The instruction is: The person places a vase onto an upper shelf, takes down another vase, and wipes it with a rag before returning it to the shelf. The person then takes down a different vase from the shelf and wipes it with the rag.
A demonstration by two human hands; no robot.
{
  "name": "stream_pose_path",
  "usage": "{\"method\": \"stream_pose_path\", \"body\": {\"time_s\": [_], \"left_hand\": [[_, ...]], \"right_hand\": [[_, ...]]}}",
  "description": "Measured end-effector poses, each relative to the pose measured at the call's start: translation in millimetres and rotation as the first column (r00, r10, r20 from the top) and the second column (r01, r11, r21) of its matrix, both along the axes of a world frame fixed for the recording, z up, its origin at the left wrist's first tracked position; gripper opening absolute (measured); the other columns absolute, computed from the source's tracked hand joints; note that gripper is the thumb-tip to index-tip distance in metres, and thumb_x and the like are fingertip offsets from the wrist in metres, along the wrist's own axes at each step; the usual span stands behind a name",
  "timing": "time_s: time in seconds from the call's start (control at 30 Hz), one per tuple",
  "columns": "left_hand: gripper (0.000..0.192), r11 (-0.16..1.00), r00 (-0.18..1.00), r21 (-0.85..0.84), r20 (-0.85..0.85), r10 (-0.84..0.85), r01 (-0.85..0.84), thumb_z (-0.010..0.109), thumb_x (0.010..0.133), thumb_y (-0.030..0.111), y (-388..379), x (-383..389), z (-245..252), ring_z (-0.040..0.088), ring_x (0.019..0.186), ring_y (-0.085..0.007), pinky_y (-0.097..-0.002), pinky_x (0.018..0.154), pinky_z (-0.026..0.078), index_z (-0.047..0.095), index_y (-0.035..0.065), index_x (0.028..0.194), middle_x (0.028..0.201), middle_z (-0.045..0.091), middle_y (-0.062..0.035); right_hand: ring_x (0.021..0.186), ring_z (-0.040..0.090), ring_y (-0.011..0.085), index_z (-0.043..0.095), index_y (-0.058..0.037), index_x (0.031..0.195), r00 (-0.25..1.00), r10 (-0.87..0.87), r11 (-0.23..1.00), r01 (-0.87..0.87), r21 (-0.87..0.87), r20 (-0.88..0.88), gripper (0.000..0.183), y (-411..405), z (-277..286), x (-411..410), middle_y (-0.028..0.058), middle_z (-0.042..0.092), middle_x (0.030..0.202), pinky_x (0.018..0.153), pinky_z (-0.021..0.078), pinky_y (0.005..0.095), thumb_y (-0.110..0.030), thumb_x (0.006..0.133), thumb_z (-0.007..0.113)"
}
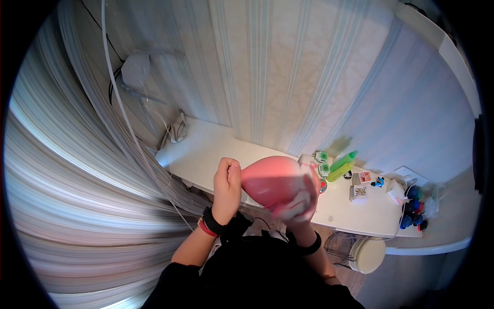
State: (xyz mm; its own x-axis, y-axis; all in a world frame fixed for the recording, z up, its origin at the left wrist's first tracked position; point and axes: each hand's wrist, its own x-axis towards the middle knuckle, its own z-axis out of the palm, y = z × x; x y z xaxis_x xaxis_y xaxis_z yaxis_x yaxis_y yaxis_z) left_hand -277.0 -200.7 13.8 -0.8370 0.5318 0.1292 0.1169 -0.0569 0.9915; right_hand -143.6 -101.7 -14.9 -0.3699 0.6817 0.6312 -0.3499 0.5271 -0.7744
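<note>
My left hand [227,184] is closed around the narrow left end of a pink balloon-like thing [266,181], raised above a white desk. The thing swells to the right, smooth and shiny, its lower half in shadow. At its right end is a crumpled pale, cloth-like part [303,201] streaked with pink and blurred. My right hand [300,223] is up against this end from below. Its fingers are mostly hidden; whether the pale part is a separate cloth is unclear. Dark bands circle both wrists, with a red one on the left.
The white desk [216,145] runs along a striped wall. On its right stand green-and-white boxes [323,169], a green bottle [344,160], decks of playing cards [359,192], a blue figurine [378,182] and several dark-blue round items [407,221]. A curtain [96,201] hangs left; a round stool [368,255] stands right.
</note>
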Motion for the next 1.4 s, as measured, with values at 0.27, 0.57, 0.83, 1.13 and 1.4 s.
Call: {"method": "stream_pose_path", "body": {"time_s": [0.27,0.57,0.83,1.13,1.4], "left_hand": [[0.012,0.965,0.609,-0.108,-0.757,-0.236,0.239,0.059,0.077,0.009,5,7,39,0.052,0.063,-0.0239,-0.0327,0.056,0.043,0.051,0.0030,0.083,0.069,0.051,-0.0096],[0.020,0.826,0.358,-0.102,-0.867,-0.347,0.554,0.068,0.066,0.008,-16,22,-7,0.059,0.069,-0.0272,-0.0345,0.057,0.050,0.055,0.0040,0.081,0.085,0.059,-0.0125],[0.016,0.966,0.884,0.043,-0.414,-0.216,0.256,0.052,0.085,0.019,-26,8,-52,0.055,0.065,-0.0207,-0.0309,0.057,0.046,0.050,0.0038,0.079,0.078,0.054,-0.0126],[0.020,0.956,0.930,-0.062,-0.219,-0.294,0.288,0.039,0.090,0.022,-35,5,-55,0.052,0.069,-0.0215,-0.0344,0.057,0.045,0.044,0.0029,0.095,0.084,0.053,-0.0130],[0.018,0.904,0.904,-0.026,0.012,-0.427,0.427,0.035,0.094,0.022,-79,-6,-85,0.042,0.063,-0.0147,-0.0296,0.049,0.038,0.035,0.0044,0.091,0.079,0.046,-0.0096]], "right_hand": [[0.105,0.047,0.0340,0.049,-0.0128,0.115,0.763,0.116,0.807,-0.445,0.388,0.636,0.074,29,68,10,0.0160,0.048,0.111,0.088,0.0411,0.0399,-0.022,0.048,0.078],[0.097,0.048,0.0118,0.042,-0.0037,0.118,0.189,0.928,0.360,-0.677,-0.641,0.321,0.047,65,-33,18,0.0028,0.050,0.104,0.086,0.0397,0.0257,-0.013,0.077,0.062],[0.096,0.052,0.0195,0.045,-0.0035,0.115,0.849,0.393,0.133,-0.432,-0.892,-0.353,0.042,-3,-48,31,0.0086,0.054,0.104,0.083,0.0440,0.0339,-0.028,0.083,0.054],[0.094,0.055,0.0295,0.047,-0.0056,0.113,0.928,-0.190,0.316,-0.252,-0.915,-0.322,0.050,-57,31,-7,0.0149,0.057,0.103,0.077,0.0480,0.0447,-0.046,0.084,0.048],[0.100,0.051,0.0286,0.031,-0.0144,0.124,0.881,-0.288,0.431,-0.230,-0.872,-0.375,0.057,-88,-12,-31,0.0109,0.045,0.112,0.081,0.0457,0.0446,-0.038,0.079,0.057]]}}
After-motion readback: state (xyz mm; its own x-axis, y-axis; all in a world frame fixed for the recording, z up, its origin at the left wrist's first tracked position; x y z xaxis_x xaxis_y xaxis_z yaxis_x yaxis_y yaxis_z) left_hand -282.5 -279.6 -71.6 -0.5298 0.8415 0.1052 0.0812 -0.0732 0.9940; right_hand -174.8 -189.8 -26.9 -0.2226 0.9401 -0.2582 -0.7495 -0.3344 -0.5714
